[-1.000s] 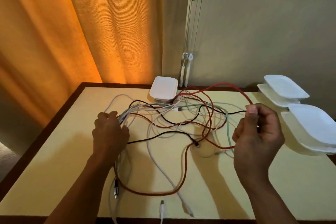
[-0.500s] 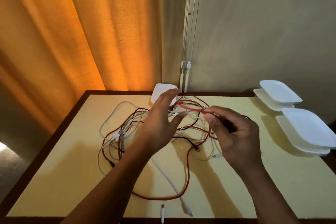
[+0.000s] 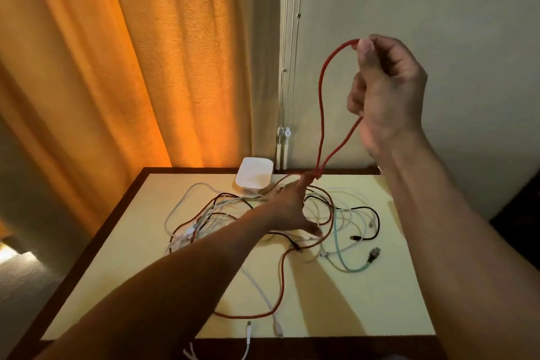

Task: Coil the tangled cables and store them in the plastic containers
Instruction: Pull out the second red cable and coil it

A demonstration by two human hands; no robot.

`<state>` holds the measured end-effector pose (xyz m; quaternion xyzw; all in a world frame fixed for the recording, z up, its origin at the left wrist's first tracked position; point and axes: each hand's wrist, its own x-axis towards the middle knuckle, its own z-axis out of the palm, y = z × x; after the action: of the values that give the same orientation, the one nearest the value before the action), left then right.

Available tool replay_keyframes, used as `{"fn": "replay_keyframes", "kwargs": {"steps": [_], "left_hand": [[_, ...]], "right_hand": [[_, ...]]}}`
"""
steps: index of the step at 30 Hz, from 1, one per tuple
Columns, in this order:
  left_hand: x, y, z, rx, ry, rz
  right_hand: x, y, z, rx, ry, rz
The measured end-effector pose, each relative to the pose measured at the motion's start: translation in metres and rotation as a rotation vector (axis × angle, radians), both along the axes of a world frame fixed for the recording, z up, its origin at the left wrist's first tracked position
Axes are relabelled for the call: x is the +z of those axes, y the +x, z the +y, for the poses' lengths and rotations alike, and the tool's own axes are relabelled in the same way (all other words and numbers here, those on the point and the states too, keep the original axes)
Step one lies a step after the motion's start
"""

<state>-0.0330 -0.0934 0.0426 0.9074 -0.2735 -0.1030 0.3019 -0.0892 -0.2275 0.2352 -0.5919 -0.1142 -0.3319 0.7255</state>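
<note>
The right hand is held raised well above the table. A loop of the red cable is pinched between its thumb and forefinger, and a second strand is caught under its curled lower fingers. Both strands are seen to drop from that hand and cross just at the fingertips of the left hand. The left hand is laid on the tangled cables with its fingers stretched straight and its thumb spread apart, and nothing is gripped by it.

Just beyond the left fingertips, a white plastic container is set against the far edge of the table. To the right of the left hand, a black cable, a pale green cable and a dark plug are spread out under the raised right forearm. Nearer than the left wrist, the red cable is carried in a wide bow toward the near edge, where white plugs lie.

The tabletop is bounded by a dark brown rim. An orange curtain hangs to the left of the left arm, and blind cords hang to the left of the raised right hand, in front of the wall. Open tabletop is seen left of the left forearm, and again nearer than the dark plug, below the right forearm.
</note>
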Motion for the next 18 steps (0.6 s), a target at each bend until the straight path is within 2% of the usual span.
{"fn": "replay_keyframes", "kwargs": {"steps": [5,9,12,14,18], "left_hand": [[-0.018,0.004,-0.039,0.264,-0.345,-0.102],[0.002,0.023,-0.041,0.388,-0.373,-0.059],[0.039,0.043,-0.024,0.377,-0.555,0.039],[0.073,0.059,-0.008,0.342,-0.632,0.067],[0.149,0.076,0.015,0.272,-0.818,0.195]], "right_hand": [[-0.002,0.004,-0.012,0.074,0.139,0.081],[-0.017,0.006,-0.030,-0.001,0.054,0.145],[-0.031,0.012,-0.042,-0.197,-0.081,0.332],[-0.046,0.018,-0.045,-0.252,-0.159,0.461],[-0.081,0.031,-0.035,-0.121,-0.219,0.634]]}}
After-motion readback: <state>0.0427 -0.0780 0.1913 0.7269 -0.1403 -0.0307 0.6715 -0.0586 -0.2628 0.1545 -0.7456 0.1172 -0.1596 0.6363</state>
